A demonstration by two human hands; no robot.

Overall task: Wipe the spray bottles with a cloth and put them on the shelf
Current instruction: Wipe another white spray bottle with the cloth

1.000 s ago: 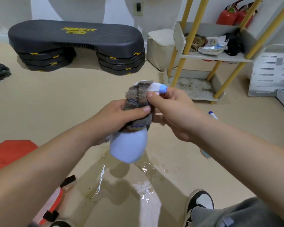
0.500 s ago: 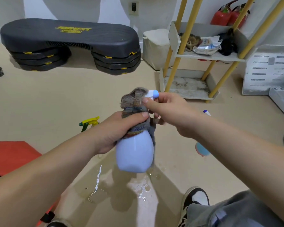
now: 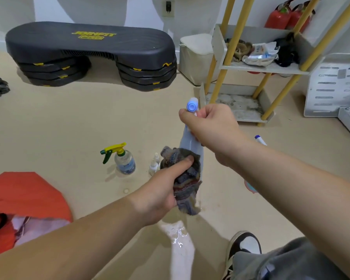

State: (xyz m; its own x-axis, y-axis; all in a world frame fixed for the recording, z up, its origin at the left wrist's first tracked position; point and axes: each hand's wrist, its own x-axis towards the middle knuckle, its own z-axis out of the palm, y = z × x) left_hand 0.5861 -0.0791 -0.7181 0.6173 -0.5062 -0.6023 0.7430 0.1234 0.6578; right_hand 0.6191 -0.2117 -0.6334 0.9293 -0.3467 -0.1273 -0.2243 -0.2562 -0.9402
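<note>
Head view, centre of frame: the right hand [image 3: 208, 128] grips the neck of the pale blue spray bottle [image 3: 187, 141] just under the nozzle, holding it upright so the body can be rubbed. The left hand [image 3: 162, 190] clenches the grey cloth [image 3: 185, 184] around the bottle's lower body (base hidden by cloth). Wiping looks underway, not finished. Left of centre, a yellow-topped spray bottle [image 3: 123, 158] stands on the floor, probably waiting its turn. The shelf [image 3: 236, 104] sits upper right, well apart from the held bottle.
</note>
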